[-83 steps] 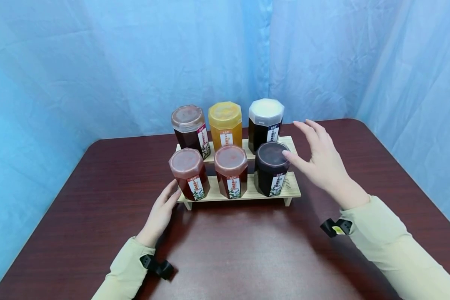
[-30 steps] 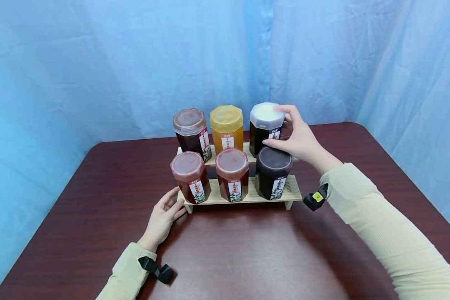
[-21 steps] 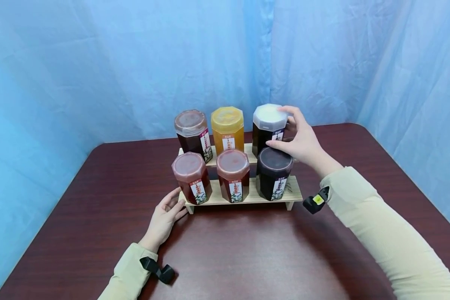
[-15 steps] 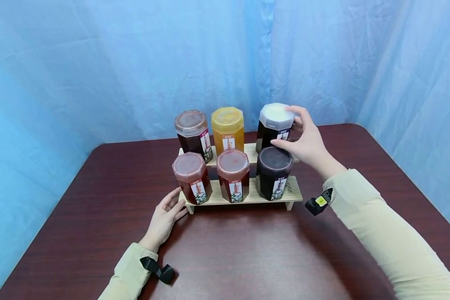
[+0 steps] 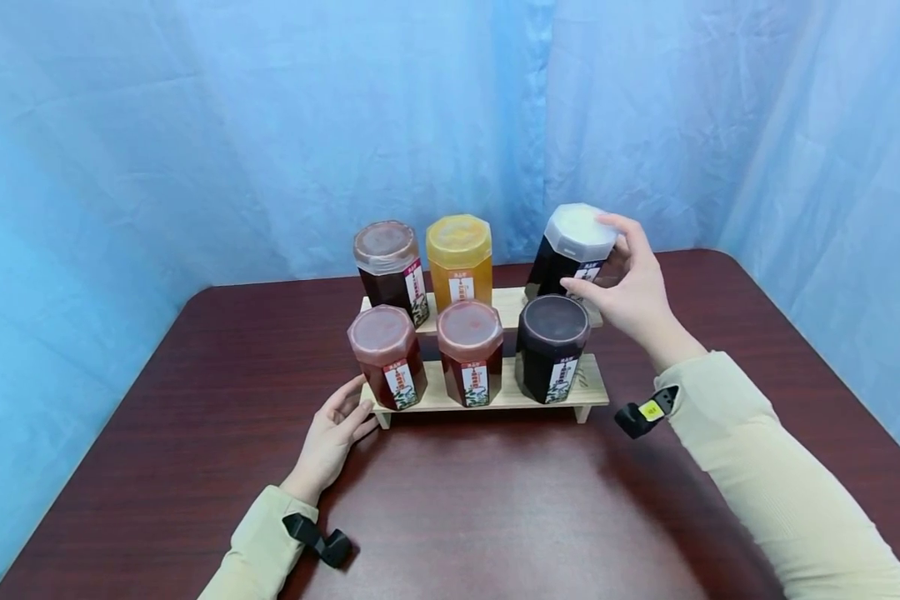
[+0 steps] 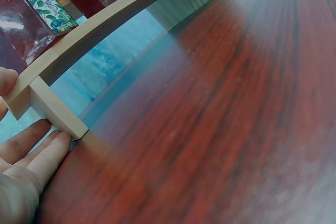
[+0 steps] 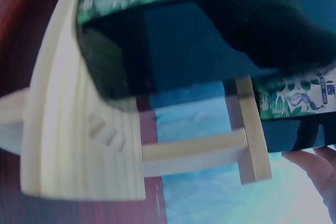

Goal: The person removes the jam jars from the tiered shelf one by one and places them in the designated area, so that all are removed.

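My right hand (image 5: 633, 296) grips a dark octagonal jar (image 5: 579, 233) with a whitish lid, thumb in front and fingers round its far right side. This jar leans to the right at the back tier's right end, its base behind the dark front jar (image 5: 553, 342). In the right wrist view, fingers (image 7: 310, 165) show at the rear jar (image 7: 296, 132). My left hand (image 5: 328, 437) holds the left end of the two-tier wooden rack (image 5: 495, 398); in the left wrist view its thumb is at the board's end and its fingertips touch the rack's leg (image 6: 56, 109).
On the back tier stand a brown-lidded jar (image 5: 387, 267) and a yellow jar (image 5: 460, 258). Two red jars, one at the left (image 5: 386, 354) and one in the middle (image 5: 471, 350), fill the front tier. A blue curtain (image 5: 307, 125) hangs behind the dark red table (image 5: 480, 508).
My right hand has gone from above the dark front jar to the white-lidded jar, gripped it and shifted it right, tilting it. My left hand stays at the rack's left end.
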`<control>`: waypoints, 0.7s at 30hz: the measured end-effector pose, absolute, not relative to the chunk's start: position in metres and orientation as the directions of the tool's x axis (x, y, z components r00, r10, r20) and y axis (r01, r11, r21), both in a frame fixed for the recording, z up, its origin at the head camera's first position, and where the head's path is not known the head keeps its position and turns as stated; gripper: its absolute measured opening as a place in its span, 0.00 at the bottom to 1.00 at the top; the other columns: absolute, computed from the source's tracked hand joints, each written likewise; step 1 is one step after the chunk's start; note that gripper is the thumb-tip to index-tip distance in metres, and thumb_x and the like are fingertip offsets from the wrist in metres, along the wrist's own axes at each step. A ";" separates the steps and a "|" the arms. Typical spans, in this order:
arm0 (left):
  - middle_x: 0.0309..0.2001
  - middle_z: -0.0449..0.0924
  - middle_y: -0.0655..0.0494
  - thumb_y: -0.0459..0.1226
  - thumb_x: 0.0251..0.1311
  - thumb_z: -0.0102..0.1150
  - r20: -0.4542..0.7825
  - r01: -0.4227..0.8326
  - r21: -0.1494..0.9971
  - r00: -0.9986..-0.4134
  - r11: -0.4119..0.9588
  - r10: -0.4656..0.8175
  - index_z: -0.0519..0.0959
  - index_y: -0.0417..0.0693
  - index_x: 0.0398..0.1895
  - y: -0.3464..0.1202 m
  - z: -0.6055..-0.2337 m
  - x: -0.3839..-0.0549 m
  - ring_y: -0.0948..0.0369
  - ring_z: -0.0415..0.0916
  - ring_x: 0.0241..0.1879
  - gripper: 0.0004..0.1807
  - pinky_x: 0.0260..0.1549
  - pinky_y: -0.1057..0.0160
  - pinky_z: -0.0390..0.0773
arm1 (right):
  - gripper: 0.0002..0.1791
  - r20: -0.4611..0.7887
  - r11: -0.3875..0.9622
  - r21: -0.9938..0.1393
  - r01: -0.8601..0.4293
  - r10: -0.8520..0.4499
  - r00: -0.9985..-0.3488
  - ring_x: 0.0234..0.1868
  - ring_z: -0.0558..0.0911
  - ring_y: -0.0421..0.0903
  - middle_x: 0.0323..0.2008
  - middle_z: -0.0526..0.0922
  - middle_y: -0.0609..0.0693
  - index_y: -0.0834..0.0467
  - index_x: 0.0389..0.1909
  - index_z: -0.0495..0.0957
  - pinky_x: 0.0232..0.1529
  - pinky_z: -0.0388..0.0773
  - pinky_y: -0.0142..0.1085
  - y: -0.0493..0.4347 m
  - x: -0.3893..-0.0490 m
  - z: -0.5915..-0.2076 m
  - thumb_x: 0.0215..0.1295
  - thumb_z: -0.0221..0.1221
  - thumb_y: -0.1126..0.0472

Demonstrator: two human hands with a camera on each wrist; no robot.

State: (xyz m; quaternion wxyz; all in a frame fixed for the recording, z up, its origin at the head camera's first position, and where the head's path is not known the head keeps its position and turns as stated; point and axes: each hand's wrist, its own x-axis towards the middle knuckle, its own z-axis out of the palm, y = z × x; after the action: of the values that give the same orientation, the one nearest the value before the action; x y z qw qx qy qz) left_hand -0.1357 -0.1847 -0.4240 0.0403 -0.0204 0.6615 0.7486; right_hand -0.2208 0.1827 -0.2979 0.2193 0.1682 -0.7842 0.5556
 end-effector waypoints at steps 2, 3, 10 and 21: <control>0.56 0.70 0.44 0.28 0.67 0.47 -0.085 -0.089 0.989 -0.996 -0.119 0.036 0.58 0.41 0.69 -0.185 -0.424 -0.136 0.69 0.76 0.47 0.27 0.46 0.64 0.78 | 0.42 0.538 0.318 -0.800 -0.509 0.006 -0.843 0.33 0.79 0.34 0.44 0.75 0.40 0.54 0.64 0.62 0.35 0.77 0.22 0.186 -0.220 -0.298 0.48 0.67 0.75; 0.55 0.70 0.45 0.28 0.67 0.47 -0.086 -0.089 0.989 -0.996 -0.119 0.037 0.58 0.41 0.69 -0.185 -0.424 -0.136 0.69 0.77 0.46 0.27 0.46 0.65 0.78 | 0.42 0.542 0.317 -0.800 -0.508 0.022 -0.840 0.32 0.79 0.33 0.44 0.76 0.39 0.54 0.64 0.62 0.35 0.77 0.21 0.189 -0.220 -0.298 0.47 0.67 0.76; 0.56 0.70 0.43 0.29 0.67 0.47 -0.087 -0.092 0.989 -0.995 -0.117 0.044 0.58 0.41 0.69 -0.184 -0.425 -0.136 0.69 0.77 0.46 0.27 0.46 0.65 0.78 | 0.42 0.550 0.368 -0.796 -0.480 0.109 -0.828 0.33 0.78 0.33 0.46 0.75 0.37 0.50 0.63 0.63 0.34 0.76 0.20 0.212 -0.218 -0.301 0.47 0.68 0.74; 0.57 0.69 0.42 0.28 0.67 0.47 -0.087 -0.092 0.989 -0.995 -0.119 0.044 0.58 0.42 0.69 -0.185 -0.426 -0.137 0.69 0.77 0.46 0.27 0.46 0.64 0.78 | 0.44 0.478 0.446 -0.817 -0.366 0.167 -0.862 0.41 0.77 0.31 0.51 0.72 0.38 0.45 0.65 0.58 0.39 0.73 0.18 0.255 -0.212 -0.312 0.51 0.67 0.70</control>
State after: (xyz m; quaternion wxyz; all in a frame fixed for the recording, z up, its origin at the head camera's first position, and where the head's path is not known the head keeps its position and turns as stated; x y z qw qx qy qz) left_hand -0.1375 -0.1854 -0.4261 0.0453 -0.0181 0.6623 0.7476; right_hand -0.2123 0.2552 -0.3120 0.2551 0.0614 -0.8111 0.5227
